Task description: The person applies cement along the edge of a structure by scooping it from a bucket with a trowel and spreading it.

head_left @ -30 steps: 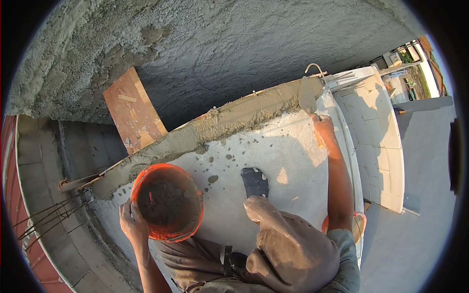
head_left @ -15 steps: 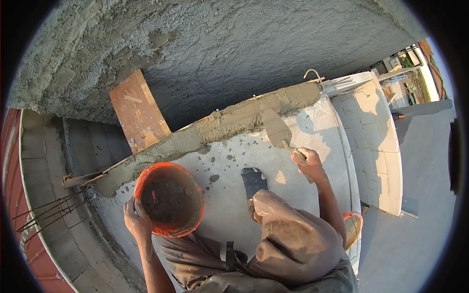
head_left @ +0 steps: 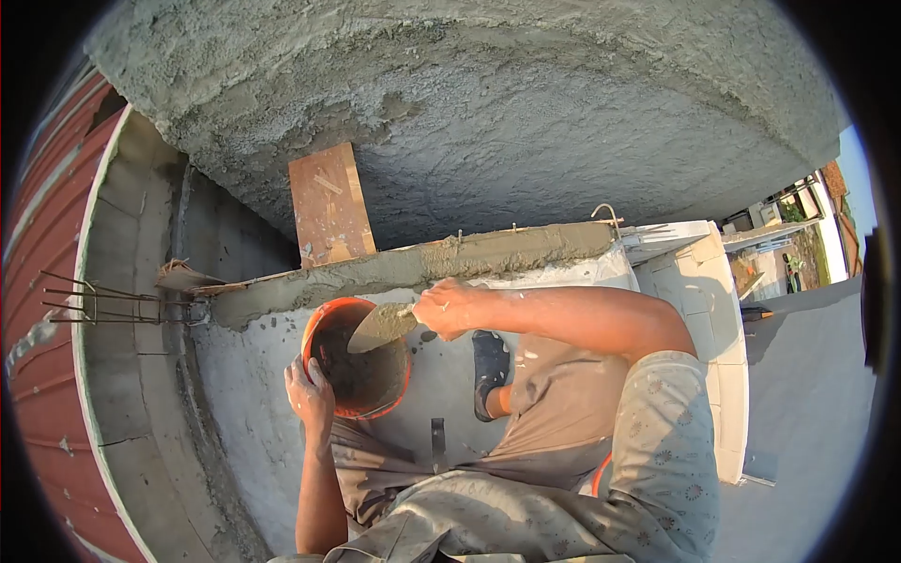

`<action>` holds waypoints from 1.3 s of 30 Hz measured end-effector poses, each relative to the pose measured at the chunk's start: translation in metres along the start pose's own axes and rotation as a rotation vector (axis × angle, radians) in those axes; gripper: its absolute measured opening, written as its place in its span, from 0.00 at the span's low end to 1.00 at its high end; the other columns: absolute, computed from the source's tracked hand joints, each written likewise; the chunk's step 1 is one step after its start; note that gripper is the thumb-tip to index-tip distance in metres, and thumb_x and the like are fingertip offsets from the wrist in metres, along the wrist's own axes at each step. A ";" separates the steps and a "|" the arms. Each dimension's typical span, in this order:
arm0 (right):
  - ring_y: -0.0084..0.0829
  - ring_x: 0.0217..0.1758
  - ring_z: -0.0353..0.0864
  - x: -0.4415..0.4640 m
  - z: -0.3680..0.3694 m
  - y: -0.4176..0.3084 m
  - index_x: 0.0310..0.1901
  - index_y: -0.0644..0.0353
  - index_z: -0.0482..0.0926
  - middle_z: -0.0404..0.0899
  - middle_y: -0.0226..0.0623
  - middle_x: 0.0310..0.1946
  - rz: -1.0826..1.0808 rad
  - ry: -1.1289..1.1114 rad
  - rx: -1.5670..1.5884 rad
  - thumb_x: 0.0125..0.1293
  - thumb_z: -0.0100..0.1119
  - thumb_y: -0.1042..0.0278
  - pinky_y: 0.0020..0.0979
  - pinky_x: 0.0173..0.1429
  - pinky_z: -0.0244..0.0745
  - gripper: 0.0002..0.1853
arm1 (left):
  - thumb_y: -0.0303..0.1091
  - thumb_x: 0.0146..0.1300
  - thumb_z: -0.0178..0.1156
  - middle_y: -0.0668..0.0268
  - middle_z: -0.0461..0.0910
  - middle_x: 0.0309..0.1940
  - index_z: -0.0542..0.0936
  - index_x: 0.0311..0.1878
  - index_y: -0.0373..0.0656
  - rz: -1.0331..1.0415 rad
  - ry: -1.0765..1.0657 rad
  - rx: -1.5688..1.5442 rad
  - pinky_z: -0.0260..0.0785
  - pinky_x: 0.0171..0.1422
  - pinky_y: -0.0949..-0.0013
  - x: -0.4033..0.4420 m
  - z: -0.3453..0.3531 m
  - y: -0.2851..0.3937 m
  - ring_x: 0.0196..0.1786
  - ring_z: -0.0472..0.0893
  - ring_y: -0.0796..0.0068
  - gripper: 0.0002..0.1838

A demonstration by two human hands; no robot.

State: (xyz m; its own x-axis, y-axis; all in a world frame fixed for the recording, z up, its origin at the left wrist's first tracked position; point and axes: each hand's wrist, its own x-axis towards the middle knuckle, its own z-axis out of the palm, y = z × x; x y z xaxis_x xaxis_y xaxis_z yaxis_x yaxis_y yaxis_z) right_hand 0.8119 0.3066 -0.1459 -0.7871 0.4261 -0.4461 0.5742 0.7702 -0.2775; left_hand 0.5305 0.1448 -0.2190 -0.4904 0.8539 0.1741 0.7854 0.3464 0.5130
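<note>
My left hand (head_left: 311, 392) grips the left rim of an orange bucket (head_left: 405, 387), its fingers hooked over the edge. Wet grey mortar (head_left: 343, 361) lies inside the bucket. Closed round the handle of a trowel (head_left: 383, 328), my right hand (head_left: 450, 308) is just right of the bucket. The mortar-smeared blade reaches over the bucket's opening, pointing left and down. Behind the bucket runs a ledge coated with fresh mortar (head_left: 526, 250).
A rough plastered wall (head_left: 563, 122) rises beyond the ledge. A wooden board (head_left: 330, 206) leans there. Bare rebar (head_left: 113, 305) sticks out at left. A second orange bucket (head_left: 602, 475) shows partly beside my leg. Mortar drops dot the pale slab (head_left: 253, 375).
My right hand has swung left with the trowel, from the ledge's right part to over the bucket. My left hand still holds the bucket's rim. The camera view has turned.
</note>
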 end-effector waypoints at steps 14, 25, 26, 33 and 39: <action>0.47 0.37 0.90 0.066 0.065 -0.068 0.37 0.65 0.84 0.86 0.52 0.37 0.104 0.173 -0.294 0.60 0.57 0.74 0.42 0.42 0.85 0.08 | 0.35 0.62 0.66 0.53 0.79 0.44 0.84 0.54 0.42 -0.059 0.122 -0.181 0.75 0.51 0.53 -0.007 0.000 -0.005 0.49 0.80 0.49 0.17; 0.52 0.38 0.83 0.042 0.093 -0.100 0.37 0.67 0.81 0.83 0.53 0.33 0.309 -0.137 0.646 0.56 0.66 0.62 0.43 0.43 0.78 0.15 | 0.33 0.65 0.64 0.49 0.83 0.49 0.83 0.57 0.39 -0.152 0.083 -0.451 0.76 0.57 0.55 -0.017 0.009 -0.036 0.53 0.83 0.47 0.18; 0.45 0.32 0.82 0.042 0.100 -0.099 0.36 0.65 0.81 0.82 0.48 0.29 0.335 -0.162 0.717 0.57 0.66 0.62 0.41 0.37 0.78 0.14 | 0.33 0.66 0.63 0.49 0.84 0.51 0.82 0.58 0.38 -0.144 0.125 -0.493 0.76 0.59 0.57 -0.017 0.011 -0.049 0.55 0.83 0.48 0.18; 0.20 0.16 0.75 0.055 0.082 -0.119 0.31 0.61 0.78 0.75 0.28 0.20 0.320 -0.167 0.986 0.66 0.67 0.63 0.28 0.18 0.70 0.12 | 0.33 0.70 0.61 0.57 0.86 0.51 0.80 0.61 0.31 -0.429 0.123 -0.777 0.70 0.63 0.66 -0.019 -0.024 -0.076 0.54 0.81 0.69 0.20; 0.19 0.17 0.74 0.089 0.037 -0.145 0.33 0.59 0.78 0.76 0.29 0.22 0.264 -0.167 1.063 0.66 0.67 0.63 0.26 0.18 0.68 0.10 | 0.31 0.71 0.60 0.55 0.85 0.52 0.80 0.61 0.31 -0.504 0.273 -0.817 0.71 0.63 0.66 0.008 -0.061 -0.099 0.55 0.82 0.68 0.20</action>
State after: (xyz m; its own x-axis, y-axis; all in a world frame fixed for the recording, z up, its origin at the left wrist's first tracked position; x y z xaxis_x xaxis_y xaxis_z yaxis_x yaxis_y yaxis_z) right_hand 0.6666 0.2158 -0.1769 -0.6173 0.3858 -0.6856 0.6832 -0.1693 -0.7103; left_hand 0.4256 0.0940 -0.2172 -0.8454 0.5267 -0.0889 0.0108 0.1832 0.9830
